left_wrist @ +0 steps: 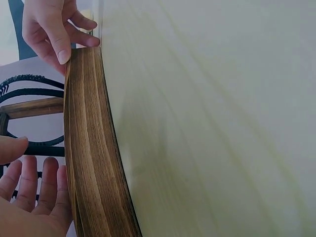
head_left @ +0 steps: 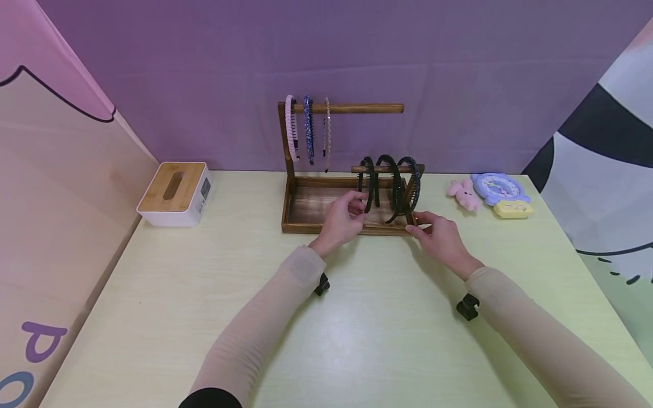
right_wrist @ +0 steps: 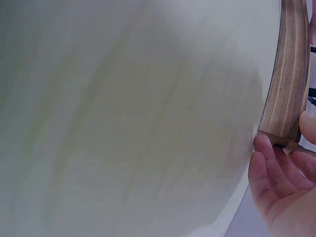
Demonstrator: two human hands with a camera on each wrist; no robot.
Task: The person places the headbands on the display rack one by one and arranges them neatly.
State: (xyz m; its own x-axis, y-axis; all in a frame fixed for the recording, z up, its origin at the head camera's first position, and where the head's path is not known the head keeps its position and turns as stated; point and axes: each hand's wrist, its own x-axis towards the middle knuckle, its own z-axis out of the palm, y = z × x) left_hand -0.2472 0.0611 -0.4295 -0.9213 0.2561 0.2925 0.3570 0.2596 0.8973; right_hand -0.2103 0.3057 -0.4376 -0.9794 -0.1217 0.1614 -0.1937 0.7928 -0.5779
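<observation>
A brown wooden headband rack [head_left: 321, 228] has a tray base and two bars. Several black headbands [head_left: 388, 161] hang on its low front bar. My left hand [head_left: 343, 218] is over the tray, its thumb and fingers at the lower part of the leftmost black headband [head_left: 369, 184]; in the left wrist view they close round the band. My right hand [head_left: 442, 238] grips the rack's front right corner, thumb on the front side and fingers at the end, as the right wrist view shows. On the high back bar hang pink [head_left: 290, 127], blue [head_left: 308, 130] and beaded [head_left: 328, 133] headbands.
A white tissue box [head_left: 173, 195] with a wooden lid stands at the back left of the table [head_left: 229, 260]. At the back right lie a small pink toy [head_left: 464, 195], a blue round item [head_left: 499, 188] and a yellow piece [head_left: 513, 209]. A purple cloth backs the table.
</observation>
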